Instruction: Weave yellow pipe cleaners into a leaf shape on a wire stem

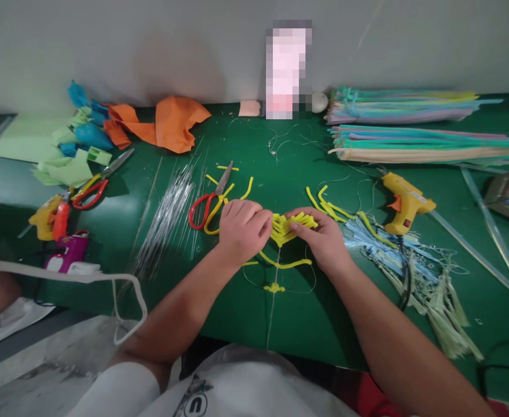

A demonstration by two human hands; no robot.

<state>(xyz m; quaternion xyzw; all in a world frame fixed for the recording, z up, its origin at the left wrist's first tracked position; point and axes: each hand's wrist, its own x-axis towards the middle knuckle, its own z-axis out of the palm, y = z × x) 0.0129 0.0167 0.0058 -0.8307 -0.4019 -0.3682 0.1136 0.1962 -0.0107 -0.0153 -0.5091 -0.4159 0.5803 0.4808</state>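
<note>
A bundle of folded yellow pipe cleaners [289, 225] lies on the green table [245, 301], pinched from both sides. My left hand [243, 229] is closed on its left end, knuckles up. My right hand [323, 237] grips its right end with the fingers pressed together. A thin wire [274, 295] runs from the bundle toward me, with a small yellow knot [274, 287] on it. Loose yellow pipe cleaner pieces [323, 204] lie around both hands.
Red-handled scissors [205, 204] lie left of my left hand, beside several thin silver wires [167, 217]. A yellow glue gun [404, 202] and pale tassels [428, 284] are to the right. Stacked coloured strips [419, 142], orange and blue fabric scraps [167, 123] and a second pair of scissors [100, 182] lie further off.
</note>
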